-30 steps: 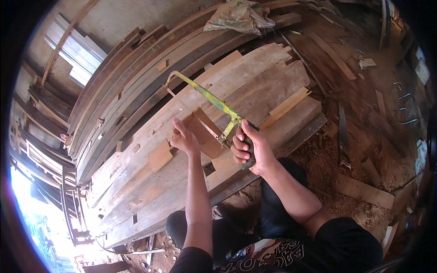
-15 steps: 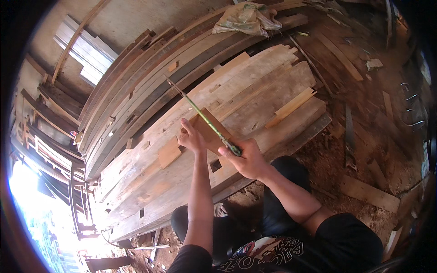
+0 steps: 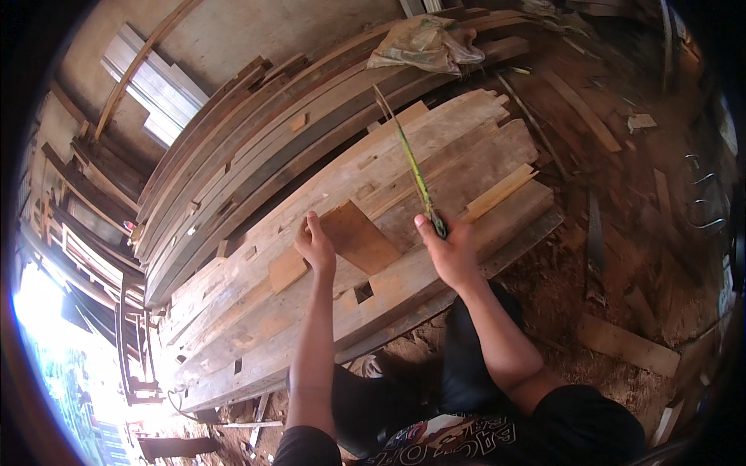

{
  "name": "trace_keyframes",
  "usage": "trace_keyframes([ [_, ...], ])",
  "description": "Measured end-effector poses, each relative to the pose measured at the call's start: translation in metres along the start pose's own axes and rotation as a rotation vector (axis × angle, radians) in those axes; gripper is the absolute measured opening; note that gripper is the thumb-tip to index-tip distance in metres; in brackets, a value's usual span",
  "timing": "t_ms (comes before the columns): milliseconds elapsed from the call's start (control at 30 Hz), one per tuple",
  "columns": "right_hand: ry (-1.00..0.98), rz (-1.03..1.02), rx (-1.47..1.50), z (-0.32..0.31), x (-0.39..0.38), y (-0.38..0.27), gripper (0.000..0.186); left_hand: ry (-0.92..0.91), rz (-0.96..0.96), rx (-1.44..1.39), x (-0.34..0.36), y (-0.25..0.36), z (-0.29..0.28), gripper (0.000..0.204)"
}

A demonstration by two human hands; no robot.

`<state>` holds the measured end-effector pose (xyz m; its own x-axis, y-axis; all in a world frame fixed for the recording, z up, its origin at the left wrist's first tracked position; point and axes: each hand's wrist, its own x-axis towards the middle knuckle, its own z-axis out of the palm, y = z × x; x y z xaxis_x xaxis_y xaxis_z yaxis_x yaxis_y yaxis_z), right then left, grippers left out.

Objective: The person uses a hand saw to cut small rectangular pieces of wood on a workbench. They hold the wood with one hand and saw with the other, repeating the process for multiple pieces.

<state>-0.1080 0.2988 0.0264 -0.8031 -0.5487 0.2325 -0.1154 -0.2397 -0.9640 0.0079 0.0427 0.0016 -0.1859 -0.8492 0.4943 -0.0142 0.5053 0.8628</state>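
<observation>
Head | right hand (image 3: 451, 252) grips saw (image 3: 410, 167) | left hand (image 3: 316, 247) flat on planks (image 3: 435, 147) | sack (image 3: 423, 43) behind

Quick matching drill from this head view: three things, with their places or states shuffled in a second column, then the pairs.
1. left hand
2. right hand
3. crumpled sack

A. lies at the far end of the plank stack
B. grips the yellow-green saw by its handle
C. rests against the flat brown wood piece

Pairs: 1-C, 2-B, 3-A

A single head-worn fisheye looks steeply down, close over stacked planks (image 3: 404, 202) and forearms
</observation>
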Motion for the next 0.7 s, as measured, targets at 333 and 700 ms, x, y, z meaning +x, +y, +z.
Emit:
trace_keyframes([
  [333,0.116,0.317,0.184,-0.003,0.013,0.003,0.038,-0.387,-0.083,-0.007,0.008,0.013,-0.033,0.041],
  [700,0.135,0.430,0.176,0.001,0.021,0.004,0.035,-0.466,-0.172,-0.003,-0.003,0.016,-0.062,0.044],
])
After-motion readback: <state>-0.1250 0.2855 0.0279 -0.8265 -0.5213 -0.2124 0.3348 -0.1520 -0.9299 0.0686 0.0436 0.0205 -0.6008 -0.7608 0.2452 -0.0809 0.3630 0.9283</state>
